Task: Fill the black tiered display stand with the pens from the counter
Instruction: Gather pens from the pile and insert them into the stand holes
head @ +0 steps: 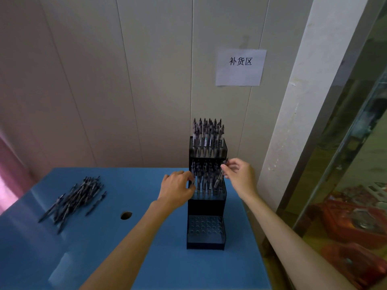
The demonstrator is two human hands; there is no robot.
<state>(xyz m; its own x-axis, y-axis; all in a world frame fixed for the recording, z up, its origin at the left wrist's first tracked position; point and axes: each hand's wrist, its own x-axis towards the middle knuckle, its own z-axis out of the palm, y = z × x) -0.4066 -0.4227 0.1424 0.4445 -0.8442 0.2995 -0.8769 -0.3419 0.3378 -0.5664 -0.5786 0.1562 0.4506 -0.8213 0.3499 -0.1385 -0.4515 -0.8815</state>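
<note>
Two hands at glossy black tiered stand (206,208): right hand (238,174) pinching slim pen (221,173), left hand (177,188) gripping its edge.

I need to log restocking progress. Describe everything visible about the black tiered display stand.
The black tiered display stand stands upright on the blue counter against the wall, near the right edge. It looks like dark, partly see-through plastic with three stepped tiers. The top and middle tiers hold upright pens; the bottom tier shows rows of round holes with no pens. The left hand touches the middle tier's left side; the right hand pinches a pen at its right side.
</note>
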